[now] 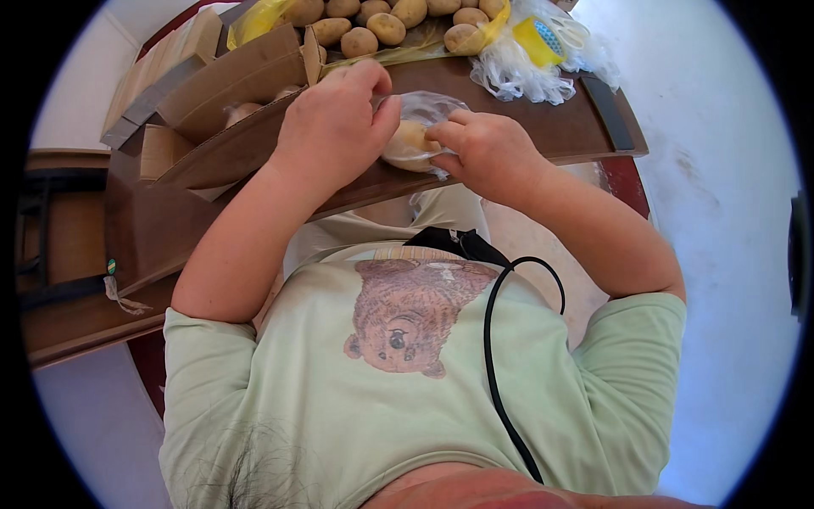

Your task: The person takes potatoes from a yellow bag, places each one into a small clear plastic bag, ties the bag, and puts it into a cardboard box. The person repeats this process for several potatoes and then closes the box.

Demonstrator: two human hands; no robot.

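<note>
A clear plastic bag (439,102) with a potato (412,136) inside lies at the front edge of the brown wooden table, between my hands. My right hand (493,149) has its thumb and fingers closed on the bag's right side, against the potato. On the other side, my left hand (337,121) is bent over the bag, its thumb beside the plastic and the index finger curled above. Its other fingers are hidden behind the hand, so whether it pinches the film is unclear. Loose potatoes (386,28) are heaped on a yellow plastic bag (413,56) beyond my hands.
An open cardboard box (235,83) with a few potatoes (243,112) inside stands left of my left hand. Toward the back right are crumpled clear bags (518,73), a yellow tape roll (539,41) and white scissors handles (569,28). A black strip (607,114) lies near the table's right end.
</note>
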